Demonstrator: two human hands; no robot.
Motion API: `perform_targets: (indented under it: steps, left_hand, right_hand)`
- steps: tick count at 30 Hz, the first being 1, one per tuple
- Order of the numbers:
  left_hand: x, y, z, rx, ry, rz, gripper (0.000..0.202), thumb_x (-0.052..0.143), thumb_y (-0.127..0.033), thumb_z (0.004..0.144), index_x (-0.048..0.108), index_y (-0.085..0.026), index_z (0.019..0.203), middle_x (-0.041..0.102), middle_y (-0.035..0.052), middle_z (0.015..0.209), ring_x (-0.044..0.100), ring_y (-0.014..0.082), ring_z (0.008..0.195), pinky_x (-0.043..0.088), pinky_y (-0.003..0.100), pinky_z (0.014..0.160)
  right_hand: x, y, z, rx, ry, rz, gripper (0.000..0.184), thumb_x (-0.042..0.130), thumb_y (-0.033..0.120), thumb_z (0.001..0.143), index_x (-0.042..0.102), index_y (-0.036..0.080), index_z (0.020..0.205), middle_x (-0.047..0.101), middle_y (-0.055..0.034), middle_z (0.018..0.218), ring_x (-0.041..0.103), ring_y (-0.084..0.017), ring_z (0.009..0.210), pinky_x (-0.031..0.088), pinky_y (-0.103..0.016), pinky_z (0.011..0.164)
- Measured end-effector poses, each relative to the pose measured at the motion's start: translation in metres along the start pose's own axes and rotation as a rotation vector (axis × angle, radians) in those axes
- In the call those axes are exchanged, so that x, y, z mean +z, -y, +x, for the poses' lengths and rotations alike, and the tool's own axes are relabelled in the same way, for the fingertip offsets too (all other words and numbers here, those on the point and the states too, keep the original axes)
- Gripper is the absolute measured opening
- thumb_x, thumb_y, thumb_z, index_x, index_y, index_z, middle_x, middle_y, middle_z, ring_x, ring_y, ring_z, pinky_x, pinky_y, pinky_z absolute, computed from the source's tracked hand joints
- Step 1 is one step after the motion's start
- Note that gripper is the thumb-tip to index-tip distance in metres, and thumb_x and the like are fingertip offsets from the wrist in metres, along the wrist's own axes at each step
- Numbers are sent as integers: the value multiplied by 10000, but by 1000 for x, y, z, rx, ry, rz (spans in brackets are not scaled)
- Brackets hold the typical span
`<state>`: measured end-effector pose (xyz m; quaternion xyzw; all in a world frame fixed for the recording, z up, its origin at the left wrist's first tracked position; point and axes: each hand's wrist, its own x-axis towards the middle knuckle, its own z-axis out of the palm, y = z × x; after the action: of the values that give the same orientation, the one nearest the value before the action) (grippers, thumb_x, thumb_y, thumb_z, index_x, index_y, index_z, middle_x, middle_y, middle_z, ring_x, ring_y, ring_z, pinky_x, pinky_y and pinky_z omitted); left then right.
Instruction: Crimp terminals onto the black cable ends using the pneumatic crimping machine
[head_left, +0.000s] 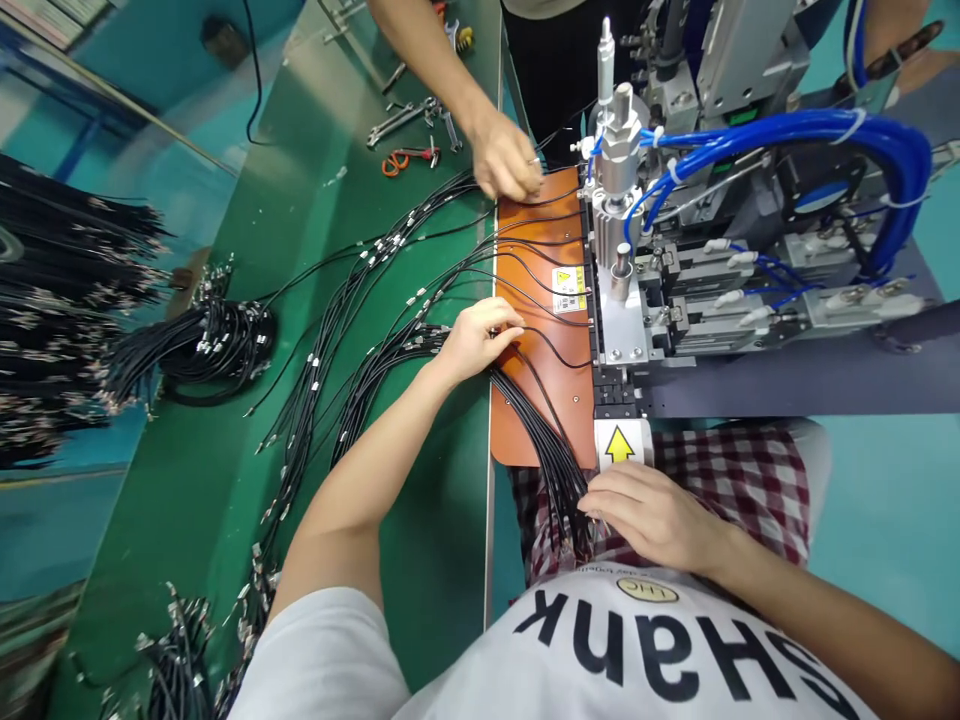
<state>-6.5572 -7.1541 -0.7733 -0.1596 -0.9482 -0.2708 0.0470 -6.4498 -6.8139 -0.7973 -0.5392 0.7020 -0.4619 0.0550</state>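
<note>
My left hand [475, 336] rests at the left edge of the orange plate [536, 260], fingers curled and pinching thin black cables [390, 355] that run across the green table. My right hand [651, 515] lies in my lap below the plate, fingers closed on the ends of a bundle of black cables [551, 450] that hangs off the plate's front edge. Single cables fan across the plate toward the metal machine [622, 250].
Another person's hand [504, 155] handles cables at the plate's far corner. Wrenches and orange-handled scissors [409, 158] lie on the green table [225, 480]. A coiled cable bundle [202, 345] sits left, more cables in piles at far left. Blue hoses [787, 135] loop over the machine.
</note>
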Motion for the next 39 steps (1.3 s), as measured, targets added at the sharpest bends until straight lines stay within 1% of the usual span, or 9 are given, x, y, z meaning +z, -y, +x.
perform_targets:
  steps: [5, 9, 12, 15, 19, 23, 30, 33, 39]
  left_hand:
    - [12, -23, 15, -17, 18, 97, 178, 528, -243, 959, 691, -172, 949, 679, 80, 957, 636, 208, 914, 520, 365, 858]
    - [19, -76, -24, -31, -151, 231, 276, 448, -196, 980, 611, -200, 1203, 657, 126, 1169, 610, 265, 1115, 466, 477, 999]
    - [31, -124, -55, 185, 47, 113, 306, 510, -223, 965, 546, -255, 1267, 651, 104, 1233, 591, 269, 1174, 457, 484, 1018]
    - [45, -148, -64, 232, 141, -7, 321, 538, -270, 979, 506, -241, 1297, 660, 107, 1215, 589, 260, 1161, 445, 478, 1038]
    - [61, -142, -51, 223, 180, -86, 215, 508, -289, 1010, 589, -228, 1200, 670, 85, 1052, 609, 225, 999, 483, 417, 915]
    - [68, -134, -43, 252, 190, -143, 192, 490, -266, 1017, 620, -217, 1150, 667, 103, 1123, 612, 226, 1036, 492, 399, 900]
    - [34, -166, -54, 336, 26, 29, 142, 556, -185, 974, 555, -167, 1115, 662, 84, 961, 626, 206, 872, 516, 343, 770]
    - [39, -167, -59, 172, 43, -75, 86, 549, -184, 978, 551, -180, 1064, 642, 68, 962, 632, 175, 837, 526, 302, 738]
    - [84, -152, -59, -209, 145, -544, 83, 565, -264, 984, 550, -182, 980, 589, -2, 800, 581, 102, 664, 500, 230, 648]
  right_hand:
    - [0, -2, 0, 48, -25, -7, 211, 525, 94, 974, 691, 175, 1076, 718, -78, 968, 653, -195, 905, 564, -365, 824]
    - [-3, -6, -2, 165, -174, 90, 221, 572, 101, 960, 684, 207, 1119, 724, -69, 1021, 657, -191, 947, 561, -368, 863]
    - [-10, -11, 0, 292, -310, 175, 217, 590, 113, 955, 684, 221, 1118, 713, -69, 1034, 662, -187, 977, 558, -362, 890]
    - [-18, -15, 1, 385, -395, 204, 205, 597, 150, 954, 687, 234, 1118, 711, -71, 1058, 669, -198, 984, 556, -374, 898]
    - [-20, -17, -4, 536, -452, 308, 265, 668, 229, 919, 667, 252, 1183, 710, -44, 989, 671, -187, 874, 570, -344, 791]
    - [-18, -18, -9, 614, -493, 402, 242, 693, 301, 911, 674, 252, 1147, 716, -40, 974, 672, -189, 865, 572, -353, 796]
    - [-30, -20, -15, 626, -490, 445, 277, 676, 270, 926, 640, 263, 1201, 706, -43, 1022, 667, -189, 921, 550, -344, 826]
    - [-32, -21, -15, 663, -460, 433, 225, 673, 280, 931, 664, 257, 1155, 703, -41, 1015, 664, -188, 916, 541, -342, 821]
    - [-28, -27, -8, 714, -442, 402, 226, 709, 300, 903, 679, 235, 1117, 701, -33, 982, 641, -165, 818, 484, -307, 680]
